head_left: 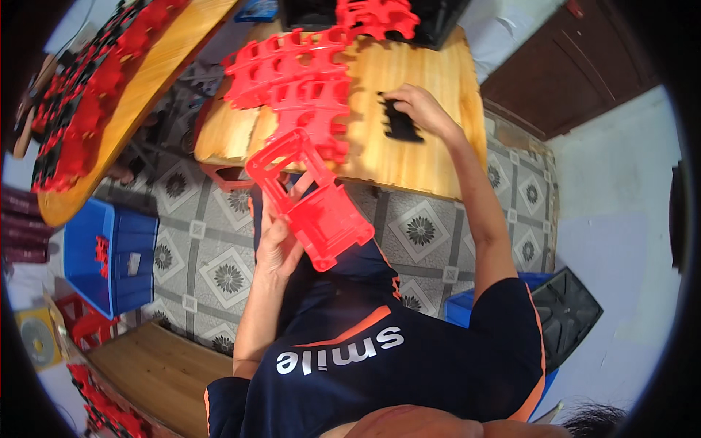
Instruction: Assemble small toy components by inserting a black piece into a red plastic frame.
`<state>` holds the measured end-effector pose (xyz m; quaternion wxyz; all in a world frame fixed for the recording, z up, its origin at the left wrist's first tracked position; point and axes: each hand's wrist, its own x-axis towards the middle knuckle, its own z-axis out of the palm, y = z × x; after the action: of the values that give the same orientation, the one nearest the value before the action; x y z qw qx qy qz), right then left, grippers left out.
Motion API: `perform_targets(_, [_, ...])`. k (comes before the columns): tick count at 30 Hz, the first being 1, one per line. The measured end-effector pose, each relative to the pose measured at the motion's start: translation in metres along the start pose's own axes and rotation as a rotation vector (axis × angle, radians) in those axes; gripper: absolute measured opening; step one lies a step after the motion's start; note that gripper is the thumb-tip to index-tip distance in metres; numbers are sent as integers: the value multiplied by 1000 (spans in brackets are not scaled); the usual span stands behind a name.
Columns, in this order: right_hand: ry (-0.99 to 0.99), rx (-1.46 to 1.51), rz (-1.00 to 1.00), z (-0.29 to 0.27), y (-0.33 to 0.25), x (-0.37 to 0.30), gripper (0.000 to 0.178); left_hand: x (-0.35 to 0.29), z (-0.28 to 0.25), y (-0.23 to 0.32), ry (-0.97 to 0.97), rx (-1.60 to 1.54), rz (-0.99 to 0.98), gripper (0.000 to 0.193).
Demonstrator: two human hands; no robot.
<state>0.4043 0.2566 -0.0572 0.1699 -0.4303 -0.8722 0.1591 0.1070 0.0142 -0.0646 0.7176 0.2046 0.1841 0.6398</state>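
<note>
A red plastic housing [330, 217] with a square opening at one end and a recessed panel at the other is gripped in my left hand [276, 244]. It is tilted over my lap, just in front of the table's near edge. On the right part of the wooden table [449, 84], my right hand [416, 104] has its fingers closed on the upper end of a flat black plastic piece [400, 125] with notched edges. The fingertips partly cover that piece. Left of it, several red plastic parts [288, 62] with cut-outs lie joined or piled together.
A black crate [445, 25] stands at the table's far edge, red parts beside it. On the left, another wooden table [109, 157] bears rows of red and black parts. A blue bin [131, 263] sits on the tiled floor. A black lid-like panel [569, 314] is at right.
</note>
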Motion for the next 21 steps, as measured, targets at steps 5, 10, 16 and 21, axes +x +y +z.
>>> perform_targets(5, [186, 66, 84, -10, -10, -44, 21, 2, 0, 21, 5, -2, 146, 102])
perform_targets(10, [426, 443, 167, -21, -178, -76, 17, -4, -5, 32, 113, 122, 295, 120])
perform_targets(16, [510, 283, -199, 40, -271, -62, 32, -7, -8, 36, 137, 143, 378, 129])
perform_targets(21, [475, 248, -206, 50, -271, -53, 32, -13, -12, 45, 134, 157, 376, 132])
